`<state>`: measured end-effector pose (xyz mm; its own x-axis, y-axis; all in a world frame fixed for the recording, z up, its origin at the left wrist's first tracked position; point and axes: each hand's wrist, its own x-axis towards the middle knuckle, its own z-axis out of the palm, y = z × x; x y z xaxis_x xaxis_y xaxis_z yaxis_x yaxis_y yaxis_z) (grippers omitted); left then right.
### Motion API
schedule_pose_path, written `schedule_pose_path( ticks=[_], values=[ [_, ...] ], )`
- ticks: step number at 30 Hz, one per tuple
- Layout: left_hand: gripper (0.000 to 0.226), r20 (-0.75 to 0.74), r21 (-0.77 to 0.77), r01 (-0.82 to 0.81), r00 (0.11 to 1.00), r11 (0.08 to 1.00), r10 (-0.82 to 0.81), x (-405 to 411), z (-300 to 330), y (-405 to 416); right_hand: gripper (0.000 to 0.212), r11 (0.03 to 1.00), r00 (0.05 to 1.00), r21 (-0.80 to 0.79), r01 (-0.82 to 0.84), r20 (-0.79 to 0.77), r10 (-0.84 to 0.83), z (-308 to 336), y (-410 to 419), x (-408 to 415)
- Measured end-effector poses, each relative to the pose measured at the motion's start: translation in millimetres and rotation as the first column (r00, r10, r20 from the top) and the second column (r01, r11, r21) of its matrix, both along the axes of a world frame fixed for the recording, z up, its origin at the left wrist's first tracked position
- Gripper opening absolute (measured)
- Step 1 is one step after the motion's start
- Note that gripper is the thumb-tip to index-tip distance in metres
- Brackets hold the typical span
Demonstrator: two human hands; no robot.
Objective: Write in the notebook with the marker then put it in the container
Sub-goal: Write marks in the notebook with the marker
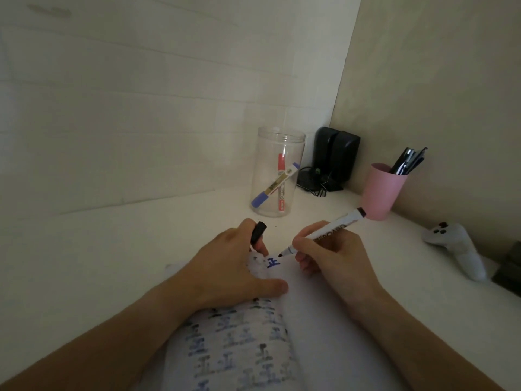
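An open notebook [318, 320] lies on the white desk, its left page covered in written characters, one fresh blue character near the top of the right page. My right hand [335, 258] grips a white marker [327, 232] with its tip just above the paper beside that character. My left hand [236, 266] presses on the notebook and pinches the black marker cap [258, 232]. A clear plastic container [277, 170] stands behind the notebook with a blue-capped and a red marker inside.
A pink cup [380, 190] with dark pens stands at the right, close behind the marker's end. Black speakers [335, 156] with cables sit in the corner. A white game controller [456, 249] lies at the right. Walls close in behind and to the right.
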<state>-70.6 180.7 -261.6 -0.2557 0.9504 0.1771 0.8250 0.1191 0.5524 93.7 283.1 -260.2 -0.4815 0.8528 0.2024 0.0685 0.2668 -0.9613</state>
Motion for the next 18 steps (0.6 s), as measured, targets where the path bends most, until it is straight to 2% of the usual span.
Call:
schedule_pose_path(
  ticks=[6,13,18],
  values=[
    [0.064,0.047,0.004,0.022,0.999,1.0,-0.023,-3.3,-4.9,7.0,0.005,0.998,0.995,0.033,0.053,0.088,-0.056,-6.0,8.0,0.6],
    [0.07,0.053,-0.025,0.028,0.998,0.999,-0.027,-6.1,-6.9,9.4,0.006,0.998,0.993,0.02,0.067,0.101,-0.069,-9.7,10.5,2.3],
    [0.064,0.076,-0.005,0.041,0.996,0.999,-0.041,-5.2,-5.7,8.8,0.004,0.998,0.991,0.037,0.057,0.119,-0.061,-9.8,9.3,2.4]
  ],
)
